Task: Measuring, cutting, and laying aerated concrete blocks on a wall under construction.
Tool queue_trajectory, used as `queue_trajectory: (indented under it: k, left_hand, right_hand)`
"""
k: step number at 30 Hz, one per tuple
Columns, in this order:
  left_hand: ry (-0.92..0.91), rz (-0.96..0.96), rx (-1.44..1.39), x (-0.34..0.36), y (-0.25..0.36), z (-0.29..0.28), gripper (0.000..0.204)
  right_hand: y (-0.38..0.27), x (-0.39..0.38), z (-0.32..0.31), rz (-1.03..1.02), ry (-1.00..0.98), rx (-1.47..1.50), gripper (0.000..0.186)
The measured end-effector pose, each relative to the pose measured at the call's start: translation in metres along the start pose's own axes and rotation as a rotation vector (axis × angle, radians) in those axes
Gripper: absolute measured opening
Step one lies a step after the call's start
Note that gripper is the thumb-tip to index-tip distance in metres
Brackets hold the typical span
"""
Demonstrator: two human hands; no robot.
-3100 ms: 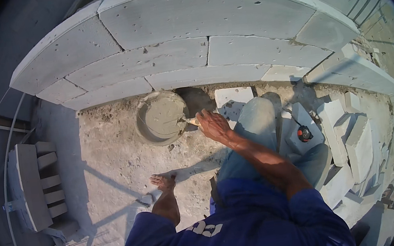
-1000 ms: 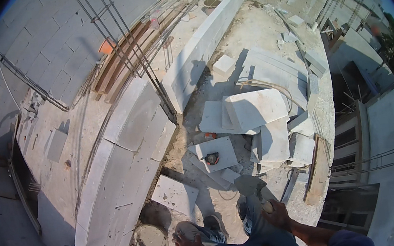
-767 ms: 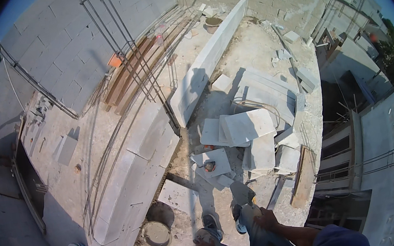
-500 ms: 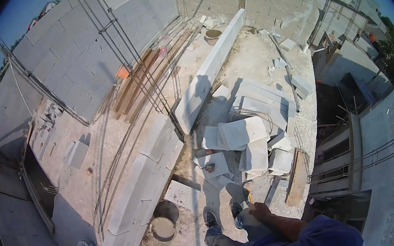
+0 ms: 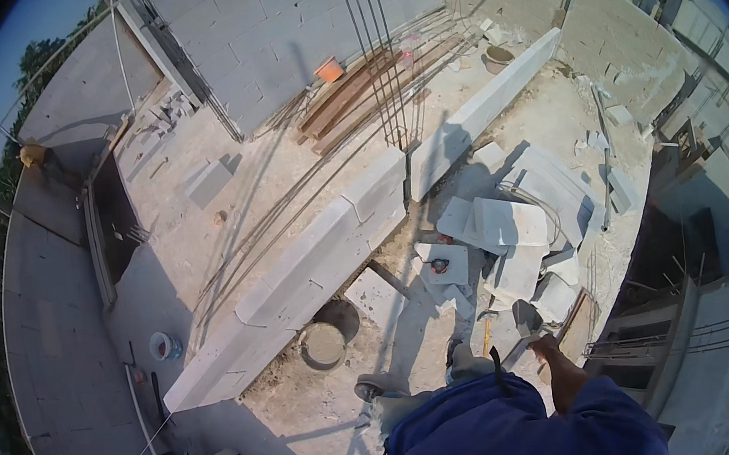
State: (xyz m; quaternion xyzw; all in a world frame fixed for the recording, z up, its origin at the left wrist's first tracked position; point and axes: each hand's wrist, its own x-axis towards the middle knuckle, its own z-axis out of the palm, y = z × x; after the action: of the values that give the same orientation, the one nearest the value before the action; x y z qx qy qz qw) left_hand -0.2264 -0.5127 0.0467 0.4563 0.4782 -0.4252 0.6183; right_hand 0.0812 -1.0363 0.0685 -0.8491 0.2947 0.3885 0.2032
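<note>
My right hand [image 5: 543, 348] is closed at the lower right, wrapped round what looks like a trowel [image 5: 526, 317], its grey rounded blade pointing away from me. Broken and cut pale blocks [image 5: 511, 225] lie in a heap just beyond it. A small dark tool with a red part [image 5: 440, 265] rests on one block. To the left of my feet stands a round tub of grey mix [image 5: 322, 345], beside a low wall of pale blocks [image 5: 330, 246]. My left hand is out of view.
Vertical steel bars [image 5: 374, 51] rise at the gap in the low wall. Brown planks [image 5: 356, 95] and an orange container [image 5: 329, 70] lie beyond. A white bucket [image 5: 164, 346] stands at left. The slab's edge [image 5: 635, 219] drops off at right.
My view has swung left and my body has turned. The right hand has gone from near my legs out to the right, where the grey blade now shows. The left hand has left the view.
</note>
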Motion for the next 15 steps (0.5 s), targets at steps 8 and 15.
queue_trajectory:
  k: [8,15]
  left_hand:
    - [0.410,0.417,-0.596,-0.070,-0.098,-0.048,0.080]
    - [0.698,0.619,-0.893,-0.114,-0.140,-0.104,0.081]
  right_hand:
    - [-0.052,-0.074,0.024,-0.140,0.054,-0.050,0.035]
    - [-0.191,-0.113,0.091,-0.449,0.000,-0.338,0.033]
